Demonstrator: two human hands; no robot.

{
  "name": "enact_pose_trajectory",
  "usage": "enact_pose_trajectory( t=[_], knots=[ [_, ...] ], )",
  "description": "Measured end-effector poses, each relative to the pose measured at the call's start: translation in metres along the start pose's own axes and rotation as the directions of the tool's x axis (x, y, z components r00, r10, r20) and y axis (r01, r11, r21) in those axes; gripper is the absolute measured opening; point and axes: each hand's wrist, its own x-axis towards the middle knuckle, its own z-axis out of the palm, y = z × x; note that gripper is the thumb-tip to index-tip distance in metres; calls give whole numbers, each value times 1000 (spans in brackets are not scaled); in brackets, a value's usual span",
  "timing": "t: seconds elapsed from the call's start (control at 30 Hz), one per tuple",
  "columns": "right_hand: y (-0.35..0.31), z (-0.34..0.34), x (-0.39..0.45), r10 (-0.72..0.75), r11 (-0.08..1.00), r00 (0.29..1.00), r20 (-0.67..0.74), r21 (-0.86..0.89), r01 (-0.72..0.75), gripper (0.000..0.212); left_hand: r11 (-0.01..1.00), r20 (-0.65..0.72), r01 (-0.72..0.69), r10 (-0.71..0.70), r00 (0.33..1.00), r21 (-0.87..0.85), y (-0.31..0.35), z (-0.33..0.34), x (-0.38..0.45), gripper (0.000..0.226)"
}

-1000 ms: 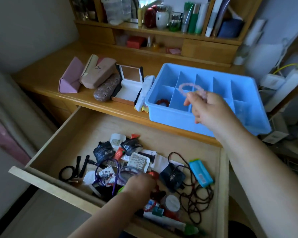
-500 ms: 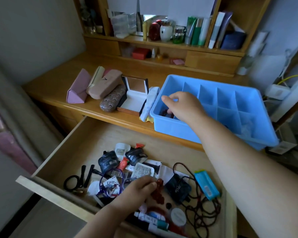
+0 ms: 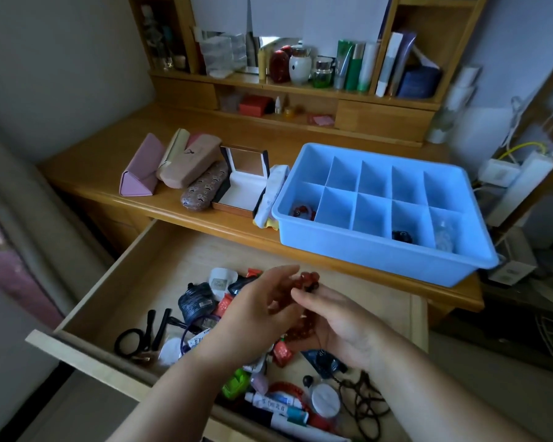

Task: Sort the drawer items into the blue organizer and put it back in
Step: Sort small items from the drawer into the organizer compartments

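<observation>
Red beads (image 3: 308,280) now sit between both hands over the drawer (image 3: 160,266): my right hand (image 3: 339,323), back from the blue organizer (image 3: 364,250), and left hand (image 3: 253,317) pinch them, next for sorting.

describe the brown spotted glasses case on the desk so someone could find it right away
Start at the wooden desk above the open drawer and look left of the blue plastic organizer. Among the cases lying there, the brown spotted glasses case lies nearest the desk's front edge, beside the open mirror box. Its neighbours are plain pink or beige; it alone is dark brown with pale spots.
</observation>
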Motion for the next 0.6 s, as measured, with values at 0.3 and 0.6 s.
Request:
enact_pose_trajectory(
  t=[0.3,0.6],
  knots=[
    [-84,-3,23,-419,846,835,-356,-487,217,10,983,-351,184,-167,921,18,-78,-19,-21,20],
    [-130,-12,101,-438,371,782,-443,-882,-291,30,865,-344,421,-321,882,272,-128,-32,-36,29]
  ],
)
